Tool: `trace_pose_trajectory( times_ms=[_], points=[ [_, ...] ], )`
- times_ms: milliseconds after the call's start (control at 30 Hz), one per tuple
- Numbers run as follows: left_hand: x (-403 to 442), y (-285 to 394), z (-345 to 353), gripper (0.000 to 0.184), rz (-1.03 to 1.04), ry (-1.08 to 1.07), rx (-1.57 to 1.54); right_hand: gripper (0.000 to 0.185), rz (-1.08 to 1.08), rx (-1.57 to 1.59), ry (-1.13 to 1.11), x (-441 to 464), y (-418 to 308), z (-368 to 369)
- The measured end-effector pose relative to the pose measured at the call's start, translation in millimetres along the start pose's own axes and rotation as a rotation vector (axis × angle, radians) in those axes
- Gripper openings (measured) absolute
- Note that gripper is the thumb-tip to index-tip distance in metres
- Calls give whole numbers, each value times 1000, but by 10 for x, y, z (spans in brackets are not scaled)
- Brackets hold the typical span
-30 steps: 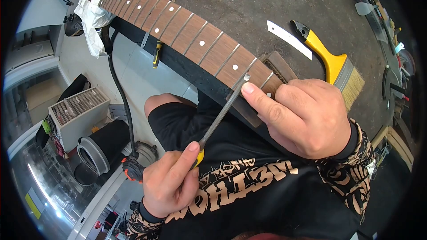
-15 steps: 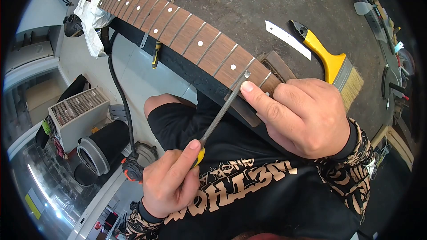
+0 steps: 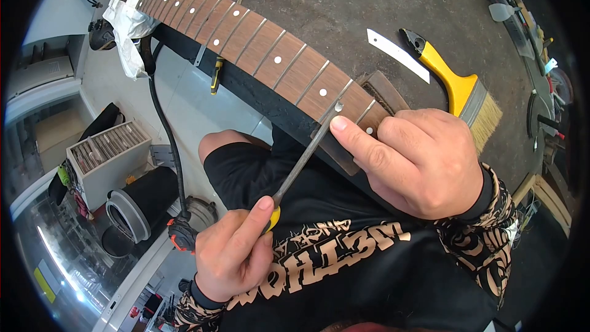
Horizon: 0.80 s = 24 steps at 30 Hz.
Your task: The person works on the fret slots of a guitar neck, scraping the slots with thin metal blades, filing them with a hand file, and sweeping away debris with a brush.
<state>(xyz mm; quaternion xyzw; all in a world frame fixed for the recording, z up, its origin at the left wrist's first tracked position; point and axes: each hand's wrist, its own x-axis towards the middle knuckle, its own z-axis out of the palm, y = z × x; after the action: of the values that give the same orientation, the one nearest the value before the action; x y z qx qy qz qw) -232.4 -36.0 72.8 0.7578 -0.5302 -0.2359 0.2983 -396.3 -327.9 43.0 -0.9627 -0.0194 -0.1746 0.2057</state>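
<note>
A guitar neck [image 3: 261,49] with a brown fretboard, metal frets and white dot inlays runs diagonally across the view. My left hand [image 3: 236,249] is closed around the yellow handle of a slim file [image 3: 305,155], its index finger stretched along the handle. The file's tip lies over the fretboard edge, close to a fret near the neck's end. My right hand [image 3: 424,160] is at that end, its index fingertip against the file near the tip. Its other fingers are curled on the neck; its thumb is hidden.
On the dark bench lie a yellow-handled brush [image 3: 452,83], a white curved blade-like strip [image 3: 398,55] and a brown block [image 3: 387,92]. White wrapping [image 3: 126,21] covers the neck's far end. A yellow-handled tool [image 3: 216,75] shows below the neck. Down left stands a box of flat pieces [image 3: 110,147].
The file has slid slightly down and left along its length, with my left hand moving the same way. My right index fingertip has shifted a little left.
</note>
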Motion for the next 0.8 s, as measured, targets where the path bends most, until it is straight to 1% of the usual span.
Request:
trace_pose_trajectory(
  times_ms=[567, 800],
  points=[
    [20, 36, -27, 68, -12, -6, 17, 75, 2, 18, -4, -5, 12, 5],
    [12, 48, 11, 70, -27, 3, -35, 76, 21, 29, -26, 12, -3, -25]
  ],
)
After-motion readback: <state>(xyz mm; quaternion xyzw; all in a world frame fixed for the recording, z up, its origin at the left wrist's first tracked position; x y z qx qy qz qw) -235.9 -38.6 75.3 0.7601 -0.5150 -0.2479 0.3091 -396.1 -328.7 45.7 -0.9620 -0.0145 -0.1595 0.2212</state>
